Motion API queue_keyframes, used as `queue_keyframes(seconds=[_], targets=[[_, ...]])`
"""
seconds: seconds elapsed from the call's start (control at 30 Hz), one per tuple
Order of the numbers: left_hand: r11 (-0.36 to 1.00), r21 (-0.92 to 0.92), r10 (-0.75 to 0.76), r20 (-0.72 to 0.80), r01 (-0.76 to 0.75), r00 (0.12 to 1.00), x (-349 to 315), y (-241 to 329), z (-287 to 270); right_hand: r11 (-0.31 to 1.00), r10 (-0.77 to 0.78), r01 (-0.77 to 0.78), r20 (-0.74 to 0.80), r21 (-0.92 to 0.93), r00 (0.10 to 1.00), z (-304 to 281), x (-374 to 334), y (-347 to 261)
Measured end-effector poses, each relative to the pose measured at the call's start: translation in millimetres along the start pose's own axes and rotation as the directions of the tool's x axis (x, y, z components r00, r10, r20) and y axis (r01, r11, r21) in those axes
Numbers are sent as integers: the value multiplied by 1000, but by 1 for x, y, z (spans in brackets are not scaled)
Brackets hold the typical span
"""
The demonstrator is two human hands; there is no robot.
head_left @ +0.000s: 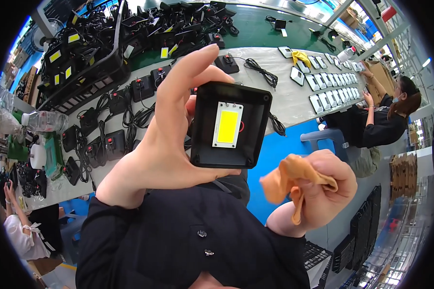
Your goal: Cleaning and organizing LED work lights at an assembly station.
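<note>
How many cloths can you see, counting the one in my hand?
2: an orange cloth in your right hand, and a yellow cloth on the table toward the upper right. More could be hidden among the clutter.

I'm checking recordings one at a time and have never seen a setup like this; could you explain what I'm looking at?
There is no robot: these are a person's bare hands, seen from a wide fisheye camera worn on the head, looking down, so edges bend near the rim. The left hand holds a square, open-faced black box with a flat yellow rectangular panel inside. The right hand grips a crumpled orange cloth. On the long pale table lie coiled black cables and, further right, rows of pale rectangular pieces. A black plastic crate full of dark parts stands at upper left.
</note>
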State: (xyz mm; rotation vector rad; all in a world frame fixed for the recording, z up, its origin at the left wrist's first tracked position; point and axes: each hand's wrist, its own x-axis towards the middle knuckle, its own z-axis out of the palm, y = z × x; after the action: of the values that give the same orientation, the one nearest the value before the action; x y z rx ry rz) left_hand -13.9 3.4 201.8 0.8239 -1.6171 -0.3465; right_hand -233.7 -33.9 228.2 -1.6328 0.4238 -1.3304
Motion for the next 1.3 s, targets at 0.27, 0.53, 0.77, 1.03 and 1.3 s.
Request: queue_keyframes(seconds=[0.27, 0.53, 0.77, 1.03, 1.3], targets=[[969, 238, -77, 52, 62, 996, -6, 1, 12, 480, -349, 629, 525, -611, 776, 30, 29, 20], [981, 137, -152, 107, 137, 983, 12, -12, 39, 991, 132, -131, 67, -14, 989, -61, 1, 50], [960, -59, -239, 344, 275, 908, 49, -62, 120, 603, 398, -465, 261, 648, 879, -99, -23, 126], [897, 435, -365, 638, 73, 678, 138, -212, 164, 773, 491, -346, -156, 532, 857, -176, -32, 134], [745, 666, -449, 552, -47, 702, 174, -363, 231, 737, 582, -395, -218, 549, 783, -200, -33, 135]])
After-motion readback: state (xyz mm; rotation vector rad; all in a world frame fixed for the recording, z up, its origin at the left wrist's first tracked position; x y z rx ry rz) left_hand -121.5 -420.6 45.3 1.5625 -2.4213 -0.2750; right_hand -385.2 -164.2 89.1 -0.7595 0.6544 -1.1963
